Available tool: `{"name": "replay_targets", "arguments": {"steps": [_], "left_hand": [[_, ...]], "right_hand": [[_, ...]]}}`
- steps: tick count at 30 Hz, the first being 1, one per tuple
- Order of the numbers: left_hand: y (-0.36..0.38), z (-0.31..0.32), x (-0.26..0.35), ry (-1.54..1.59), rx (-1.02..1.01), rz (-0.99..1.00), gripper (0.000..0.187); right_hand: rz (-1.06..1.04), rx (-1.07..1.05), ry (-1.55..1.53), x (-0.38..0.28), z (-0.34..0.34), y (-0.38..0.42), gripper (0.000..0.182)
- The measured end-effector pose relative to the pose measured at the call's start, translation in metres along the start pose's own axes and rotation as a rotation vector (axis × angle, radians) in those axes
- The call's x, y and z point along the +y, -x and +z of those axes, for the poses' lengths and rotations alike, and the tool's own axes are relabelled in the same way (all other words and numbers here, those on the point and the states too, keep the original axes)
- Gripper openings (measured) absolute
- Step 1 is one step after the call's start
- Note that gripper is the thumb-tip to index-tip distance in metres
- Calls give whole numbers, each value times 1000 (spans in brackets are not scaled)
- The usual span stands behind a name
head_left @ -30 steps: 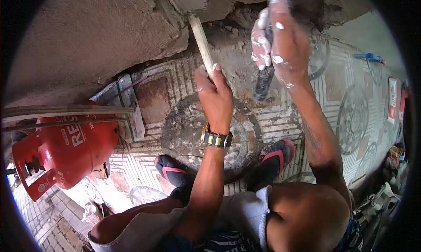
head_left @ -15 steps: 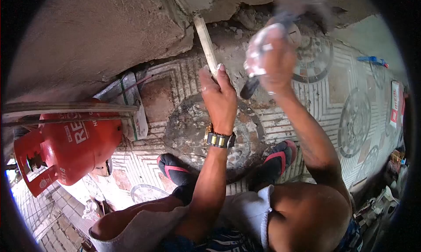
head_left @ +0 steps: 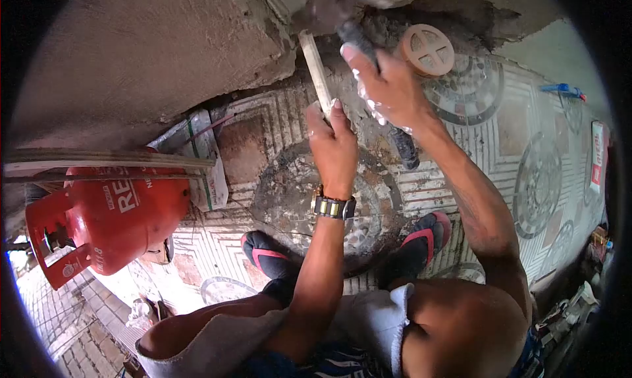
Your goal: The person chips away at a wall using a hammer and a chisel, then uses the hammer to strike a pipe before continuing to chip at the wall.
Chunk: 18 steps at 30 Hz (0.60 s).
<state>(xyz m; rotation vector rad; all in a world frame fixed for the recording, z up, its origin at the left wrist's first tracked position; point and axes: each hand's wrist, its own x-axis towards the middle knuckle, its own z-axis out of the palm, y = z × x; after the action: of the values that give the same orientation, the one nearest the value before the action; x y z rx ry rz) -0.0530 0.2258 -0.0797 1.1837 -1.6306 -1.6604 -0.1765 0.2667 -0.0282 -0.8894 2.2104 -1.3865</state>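
Note:
My left hand (head_left: 332,148) is closed around the lower end of a pale, straight bar (head_left: 315,65), whose upper end points at the broken foot of the wall. In my right hand (head_left: 388,92), spotted with white, is a hammer (head_left: 355,34) with a black handle. Its head is smeared by motion and overlaps the wall's broken edge, just above the bar's top end. The handle's butt sticks out below my right wrist. Right beside that hand lies a round orange-brown cap (head_left: 428,50) with a cross pattern.
A red gas cylinder (head_left: 125,213) lies at the left, with wooden strips (head_left: 105,159) across it. The rough wall (head_left: 151,55) overhangs the patterned tile floor (head_left: 474,161). A blue tool (head_left: 563,89) and a red-and-white box (head_left: 598,157) are at the right. My sandalled feet (head_left: 424,240) stand below.
The hammer in my right hand has swung left toward the bar's upper end, uncovering the round cap. My left hand and the bar stay nearly in place.

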Motion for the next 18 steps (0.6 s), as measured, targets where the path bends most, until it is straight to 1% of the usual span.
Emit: {"name": "replay_targets", "arguments": {"steps": [1,2,5,6,9,10,13,16,18], "left_hand": [[3,-3,-4,-8,-12,-7,23],[5,-6,-6,-15,-26,-12,22],[2,-5,-2,-77,-19,61,22],[2,-5,3,-110,-7,87,22],[4,-8,14,-227,35,136,20],[5,-9,12,-252,43,153,19],[5,-9,11,-304,52,193,17],[5,-11,10,-318,64,204,16],[5,-7,9,-300,85,252,16]], "right_hand": [[-11,9,-113,-8,-3,3,68],[138,8,-96,-11,-10,4,55],[47,9,-592,-49,-26,10,46],[64,36,-600,-53,-27,12,42],[101,28,-583,-61,-28,18,43],[90,75,-474,-61,-26,19,43],[-8,103,-448,-41,-24,21,42],[-94,194,-560,-31,-14,25,41],[-56,191,-667,-11,4,25,38]]}}
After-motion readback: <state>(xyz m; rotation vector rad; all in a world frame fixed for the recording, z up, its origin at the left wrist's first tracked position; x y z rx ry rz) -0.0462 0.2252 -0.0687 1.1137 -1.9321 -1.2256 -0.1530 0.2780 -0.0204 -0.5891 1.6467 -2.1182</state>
